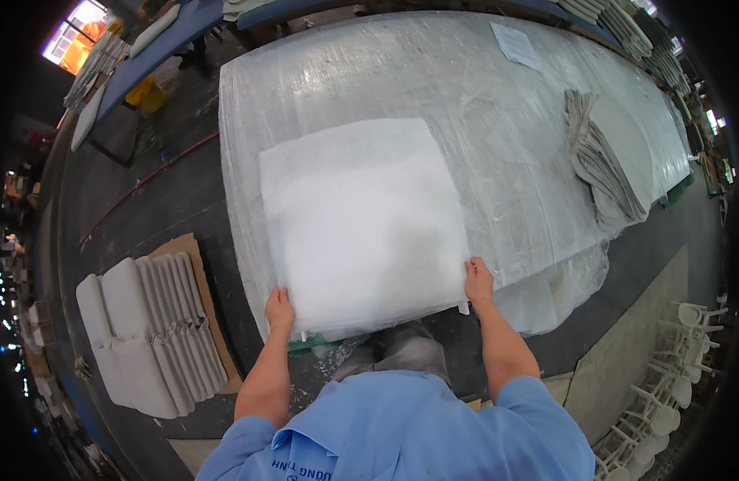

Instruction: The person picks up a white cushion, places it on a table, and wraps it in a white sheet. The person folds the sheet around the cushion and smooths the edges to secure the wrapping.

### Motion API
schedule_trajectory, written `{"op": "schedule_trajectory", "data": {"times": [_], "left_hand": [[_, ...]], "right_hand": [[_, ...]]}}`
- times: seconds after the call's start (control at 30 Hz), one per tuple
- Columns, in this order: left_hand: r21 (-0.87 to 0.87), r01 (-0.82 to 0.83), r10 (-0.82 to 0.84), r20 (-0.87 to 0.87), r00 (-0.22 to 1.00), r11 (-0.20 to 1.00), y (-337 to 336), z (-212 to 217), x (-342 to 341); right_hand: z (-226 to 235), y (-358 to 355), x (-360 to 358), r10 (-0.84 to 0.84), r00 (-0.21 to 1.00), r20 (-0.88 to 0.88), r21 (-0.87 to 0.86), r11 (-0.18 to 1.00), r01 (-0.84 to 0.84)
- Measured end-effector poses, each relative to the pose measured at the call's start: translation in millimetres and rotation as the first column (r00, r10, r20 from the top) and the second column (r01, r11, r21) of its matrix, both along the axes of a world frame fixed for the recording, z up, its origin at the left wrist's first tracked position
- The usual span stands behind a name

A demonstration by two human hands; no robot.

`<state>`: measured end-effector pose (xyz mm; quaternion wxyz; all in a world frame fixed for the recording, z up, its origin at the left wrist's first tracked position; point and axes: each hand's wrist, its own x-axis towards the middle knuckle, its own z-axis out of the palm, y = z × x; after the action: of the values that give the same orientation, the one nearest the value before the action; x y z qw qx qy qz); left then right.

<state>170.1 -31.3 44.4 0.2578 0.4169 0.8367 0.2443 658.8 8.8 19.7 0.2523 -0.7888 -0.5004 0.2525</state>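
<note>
A large white square pad (pixel 361 232), soft and fluffy-looking, lies flat in front of me on a plastic-covered surface (pixel 329 88). My left hand (pixel 279 310) is closed on the pad's near left corner. At the near right side, my right hand (pixel 479 280) is closed on the pad's edge, fingers curled. A short white strip (pixel 464 307) hangs from the near edge beside my right hand, and a smaller one shows by my left. A faint grey shadow falls across the pad's right half.
Folded grey-beige fabric covers (pixel 614 160) lie on the plastic to the right. A paper sheet (pixel 515 46) rests at the far side. Pale cushions (pixel 149 329) are stacked on cardboard at left. White chairs (pixel 662 417) stand lower right; a blue table (pixel 157 60) stands far left.
</note>
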Motion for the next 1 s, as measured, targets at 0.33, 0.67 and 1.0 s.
{"op": "schedule_trajectory", "data": {"times": [0.33, 0.67, 1.0], "left_hand": [[0.022, -0.055, 0.054, 0.047, 0.997, 0.998, -7.4, -11.0, -3.7], [-0.140, 0.116, -0.098, 0.130, 0.987, 0.983, 1.2, -21.1, -7.1], [-0.438, 0.293, -0.354, -0.062, 0.933, 0.850, 27.6, 3.6, -1.6]], "right_hand": [[7.5, 6.3, -1.7, -0.023, 1.000, -0.018, -0.027, 0.999, 0.022], [-11.5, 20.3, -5.7, 0.130, 0.991, 0.029, -0.126, 0.984, -0.126], [0.4, 39.7, -5.1, 0.387, 0.890, 0.241, -0.368, 0.885, -0.285]]}}
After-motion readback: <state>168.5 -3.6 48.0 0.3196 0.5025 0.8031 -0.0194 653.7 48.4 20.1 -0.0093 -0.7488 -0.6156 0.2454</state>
